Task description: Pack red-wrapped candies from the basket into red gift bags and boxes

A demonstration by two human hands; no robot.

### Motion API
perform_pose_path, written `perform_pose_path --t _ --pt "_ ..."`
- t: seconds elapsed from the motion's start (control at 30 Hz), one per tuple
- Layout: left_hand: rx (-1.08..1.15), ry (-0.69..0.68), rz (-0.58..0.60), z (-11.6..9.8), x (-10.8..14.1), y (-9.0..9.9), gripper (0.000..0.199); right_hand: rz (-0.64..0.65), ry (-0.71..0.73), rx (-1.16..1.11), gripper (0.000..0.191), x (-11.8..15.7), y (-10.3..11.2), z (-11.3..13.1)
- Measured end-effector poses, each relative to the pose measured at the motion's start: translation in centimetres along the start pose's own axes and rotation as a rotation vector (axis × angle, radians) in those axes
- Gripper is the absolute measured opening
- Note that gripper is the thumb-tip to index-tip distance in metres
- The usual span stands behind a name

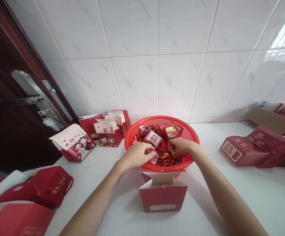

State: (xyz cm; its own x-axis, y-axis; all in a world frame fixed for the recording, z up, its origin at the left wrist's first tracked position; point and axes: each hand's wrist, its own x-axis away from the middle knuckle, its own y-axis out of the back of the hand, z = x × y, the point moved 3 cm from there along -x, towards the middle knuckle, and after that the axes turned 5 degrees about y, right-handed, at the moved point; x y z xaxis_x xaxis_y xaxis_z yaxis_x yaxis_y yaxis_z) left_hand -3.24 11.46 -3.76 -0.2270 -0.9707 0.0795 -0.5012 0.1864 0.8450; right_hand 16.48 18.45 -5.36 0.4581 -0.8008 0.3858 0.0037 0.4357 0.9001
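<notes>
A round red plastic basket (130, 134) holds a pile of wrapped sweets (165, 158) in red, gold and white wrappers. My left hand (138, 154) is over the basket's near left side, its fingers curved and a gap showing between thumb and forefinger. On the right side, my right hand (181, 146) reaches in with bent fingers among the sweets; its fingertips are partly hidden. Close by lie a small white-and-red packet (153, 138) and a gold-topped packet (171, 132). Directly in front of the basket stands a red carton (163, 198) with its top open.
Left of the basket stand several printed gift boxes (108, 136). Dark red boxes (50, 186) lie at the near left. More red boxes (243, 150) and a brown cardboard box (272, 116) are at the right. A tiled wall (134, 85) and a door handle (37, 98) bound the white table.
</notes>
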Motion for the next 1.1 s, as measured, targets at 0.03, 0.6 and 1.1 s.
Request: perform_pose_path --t 0.03,0.6,1.1 --pt "0.0 -0.005 -0.001 -0.1 0.0 0.0 0.032 -0.003 0.007 -0.004 0.04 0.0 0.0 0.0" --pt "0.199 0.003 -0.011 1.0 -0.4 0.3 0.081 -0.322 0.58 -0.754 0.021 1.5 2.3 1.4" --pt "0.664 -0.022 -0.059 1.1 -0.6 0.8 0.037 -0.485 0.308 -0.395 0.015 2.2 3.1 -0.2"
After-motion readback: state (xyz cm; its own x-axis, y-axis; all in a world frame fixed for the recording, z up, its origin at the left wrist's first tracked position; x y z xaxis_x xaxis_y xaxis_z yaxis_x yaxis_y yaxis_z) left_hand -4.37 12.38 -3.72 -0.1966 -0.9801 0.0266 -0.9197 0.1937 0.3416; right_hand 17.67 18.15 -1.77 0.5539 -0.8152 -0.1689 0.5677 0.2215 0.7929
